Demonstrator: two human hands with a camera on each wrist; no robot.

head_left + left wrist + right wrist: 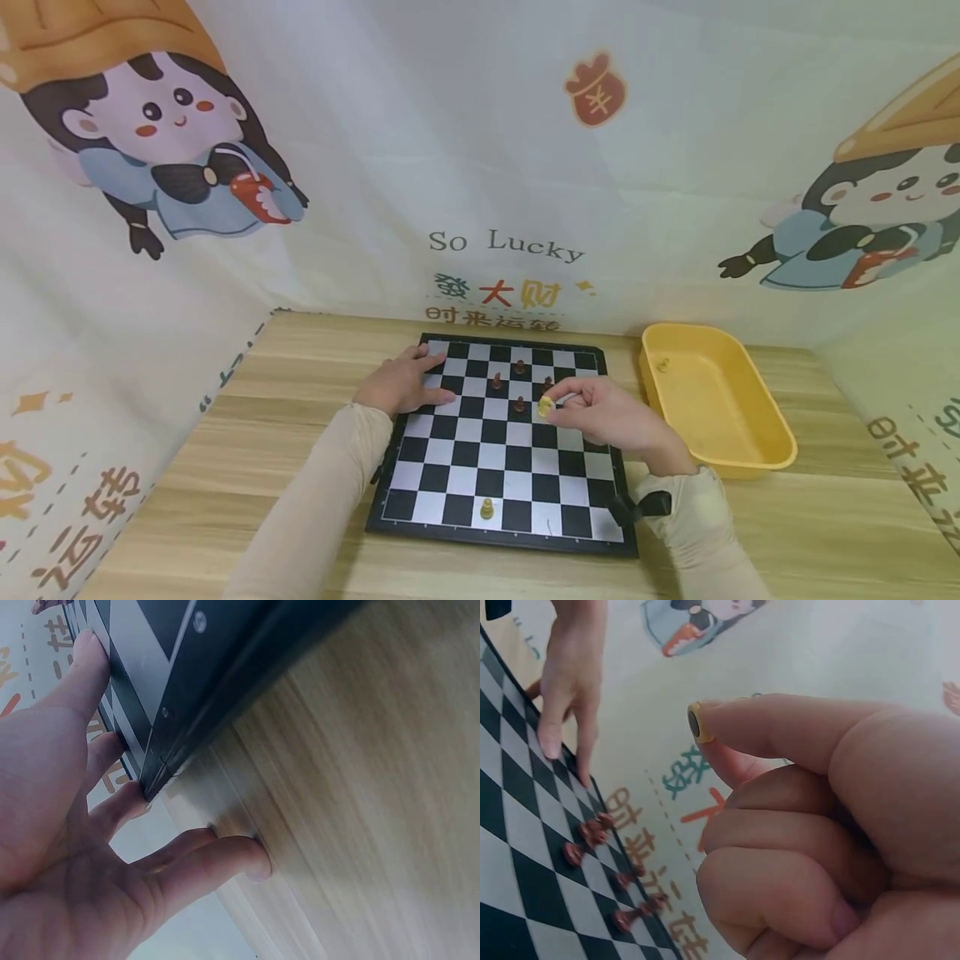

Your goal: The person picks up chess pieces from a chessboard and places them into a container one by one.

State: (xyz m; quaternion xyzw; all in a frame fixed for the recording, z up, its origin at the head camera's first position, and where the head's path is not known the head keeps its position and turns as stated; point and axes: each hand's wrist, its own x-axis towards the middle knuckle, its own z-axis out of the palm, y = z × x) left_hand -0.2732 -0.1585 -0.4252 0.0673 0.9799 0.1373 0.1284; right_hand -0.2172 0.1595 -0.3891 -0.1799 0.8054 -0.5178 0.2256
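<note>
My right hand point(607, 415) pinches a yellow chess piece point(545, 407) between thumb and fingertips, above the right half of the chessboard point(468, 479). In the right wrist view, only the dark-bottomed base end of that chess piece point(697, 724) shows, so its kind is hidden. The left hand point(401, 382) rests across the board's left edge with spread fingers, some on the squares and others on the tabletop, as the left wrist view shows. Several reddish-brown chess pieces point(520, 405) stand near the right hand. Another yellow chess piece point(487, 508) stands on the near row.
A yellow plastic tray point(757, 396) sits right of the board, with a small yellow chess piece point(663, 365) inside at its far left. Wood-grain tabletop point(300, 367) surrounds the board. A printed cloth point(375, 167) hangs behind and along the sides.
</note>
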